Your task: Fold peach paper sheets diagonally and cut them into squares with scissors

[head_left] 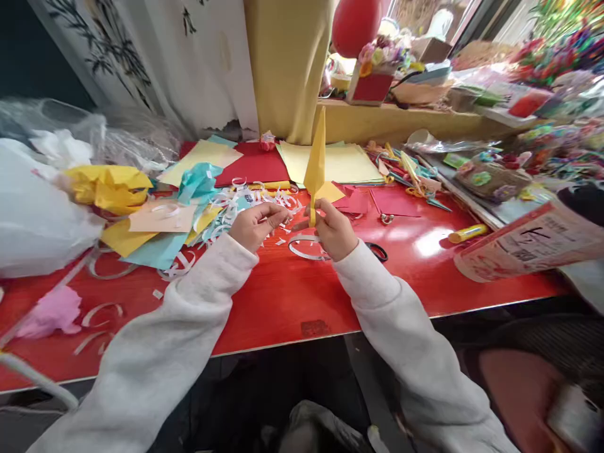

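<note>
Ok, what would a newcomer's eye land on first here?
Probably the pointed yellow paper piece, upright in the right hand near the middle, with the left hand raised beside it. Next, the glossy red table under both hands. Then the round red balloon at the top, just right of the yellow curtain.

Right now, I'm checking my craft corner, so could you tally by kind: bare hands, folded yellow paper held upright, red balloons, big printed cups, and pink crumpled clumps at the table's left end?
Hands: 2, left hand and right hand
Folded yellow paper: 1
Red balloon: 1
Printed cup: 1
Pink clump: 1
Total: 6
</note>
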Available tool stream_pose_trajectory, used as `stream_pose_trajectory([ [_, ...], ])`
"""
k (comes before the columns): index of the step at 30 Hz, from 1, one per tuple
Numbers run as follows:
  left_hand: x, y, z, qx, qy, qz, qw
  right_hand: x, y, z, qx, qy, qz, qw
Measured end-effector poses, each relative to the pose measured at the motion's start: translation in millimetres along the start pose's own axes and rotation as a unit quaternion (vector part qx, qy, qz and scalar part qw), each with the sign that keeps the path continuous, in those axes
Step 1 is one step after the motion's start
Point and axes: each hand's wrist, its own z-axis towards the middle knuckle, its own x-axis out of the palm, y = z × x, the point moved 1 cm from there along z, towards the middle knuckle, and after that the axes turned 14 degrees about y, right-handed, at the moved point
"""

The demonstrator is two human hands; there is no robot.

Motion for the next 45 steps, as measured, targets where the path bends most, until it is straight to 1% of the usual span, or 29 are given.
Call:
stream_pose_trajectory([
  [7,-0.5,3.7,-0.1,0.014,0.037,-0.035,0.999,-0.6,-0.3,-0.3,0.004,0.005,0.0,1.0],
  [13,-3.3,4.3,0.5,0.008,0.061,-0.023,0.998,0.0,2.8,-1.3,0.011,0.007,0.018,1.0],
  [21,-3.5,6.3,1.2,0.005,0.065,-0.047,0.997,0.7,2.1,-1.0,0.009,0.009,0.031,0.999],
  [27,1.9,3.7,-1.4,0.013,0.03,-0.07,0.997,-0.1,1.7,-0.7,0.01,0.009,0.009,1.0],
  [33,3.3,5.3,-1.2,-0.001,0.037,-0.055,0.998,0.0,1.9,-0.5,0.013,0.01,0.011,1.0],
  [39,3.6,4.6,-2.4,0.001,0.009,-0.042,0.999,-0.3,1.7,-1.2,0.004,0.017,-0.006,1.0],
  [41,3.3,5.4,-1.8,-0.001,0.019,-0.036,0.999,-0.6,1.4,-1.1,0.001,0.017,-0.013,1.0],
  [45,2.6,8.7,0.3,0.003,0.079,-0.04,0.996,-1.2,-0.8,-0.2,0.01,0.004,-0.026,1.0],
])
